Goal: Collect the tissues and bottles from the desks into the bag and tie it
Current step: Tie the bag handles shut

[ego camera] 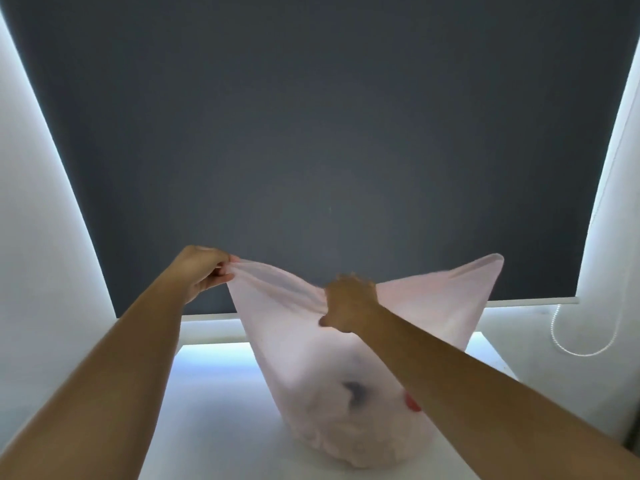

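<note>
A translucent pale pink bag (304, 362) stands on the white desk (214, 410), bulging at the bottom with crumpled tissues; a dark patch and a red spot show through its wall. My left hand (202, 271) pinches the bag's left top corner and pulls it out to the left. My right hand (349, 304) grips the gathered plastic at the middle of the bag's mouth. The right top corner (485, 268) sticks up free. No bottle can be made out clearly inside.
A dark grey roller blind (318, 133) fills the window behind the desk, with its white bottom bar (533, 301) at the right. A looped bead cord (571, 344) hangs at the right wall. White walls close in on both sides.
</note>
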`<act>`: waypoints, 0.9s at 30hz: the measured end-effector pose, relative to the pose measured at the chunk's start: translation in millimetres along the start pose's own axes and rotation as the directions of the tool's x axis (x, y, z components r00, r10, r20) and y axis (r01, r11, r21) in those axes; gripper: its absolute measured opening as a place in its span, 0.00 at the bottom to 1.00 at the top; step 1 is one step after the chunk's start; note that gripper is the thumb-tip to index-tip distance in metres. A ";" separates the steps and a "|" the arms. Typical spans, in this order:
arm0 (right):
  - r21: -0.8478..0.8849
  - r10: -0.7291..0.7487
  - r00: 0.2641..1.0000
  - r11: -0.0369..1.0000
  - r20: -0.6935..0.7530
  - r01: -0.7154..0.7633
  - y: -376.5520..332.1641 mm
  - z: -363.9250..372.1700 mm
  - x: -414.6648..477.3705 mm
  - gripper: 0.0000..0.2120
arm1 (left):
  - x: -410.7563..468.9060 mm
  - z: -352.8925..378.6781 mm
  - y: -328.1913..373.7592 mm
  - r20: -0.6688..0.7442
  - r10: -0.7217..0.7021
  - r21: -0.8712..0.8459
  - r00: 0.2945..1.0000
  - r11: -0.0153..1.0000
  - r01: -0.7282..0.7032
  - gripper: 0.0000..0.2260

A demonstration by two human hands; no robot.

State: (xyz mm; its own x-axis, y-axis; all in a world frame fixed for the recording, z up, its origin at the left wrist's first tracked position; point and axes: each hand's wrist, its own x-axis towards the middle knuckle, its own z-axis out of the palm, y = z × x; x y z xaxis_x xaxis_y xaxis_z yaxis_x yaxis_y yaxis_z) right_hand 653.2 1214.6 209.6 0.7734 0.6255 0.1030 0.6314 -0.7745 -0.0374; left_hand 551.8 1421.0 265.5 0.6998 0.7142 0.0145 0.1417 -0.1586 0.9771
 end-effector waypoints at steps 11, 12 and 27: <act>0.276 -0.092 0.993 0.955 -0.076 0.110 12.8 10.3 12.2 0.11 | -11.8 90.2 -65.3 0.252 0.197 -0.326 0.948 0.939 -0.109 0.24; 0.394 -0.092 0.993 0.912 -0.067 0.111 11.0 15.6 8.2 0.16 | -12.9 104.8 -61.2 0.155 0.143 -0.375 0.977 0.924 -0.076 0.19; -0.012 -0.089 0.994 0.996 0.063 0.090 1.4 79.2 -5.0 0.16 | -41.8 144.0 -60.4 0.181 -0.026 -0.455 0.983 0.884 0.107 0.12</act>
State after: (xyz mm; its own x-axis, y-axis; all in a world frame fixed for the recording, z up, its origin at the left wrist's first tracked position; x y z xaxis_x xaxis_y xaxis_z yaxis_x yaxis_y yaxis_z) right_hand 654.7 1217.9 130.3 0.7160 0.6968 0.0426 0.6978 -0.7161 -0.0160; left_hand 614.8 1302.5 175.3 0.8110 0.5829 -0.0496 -0.1186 0.2468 0.9618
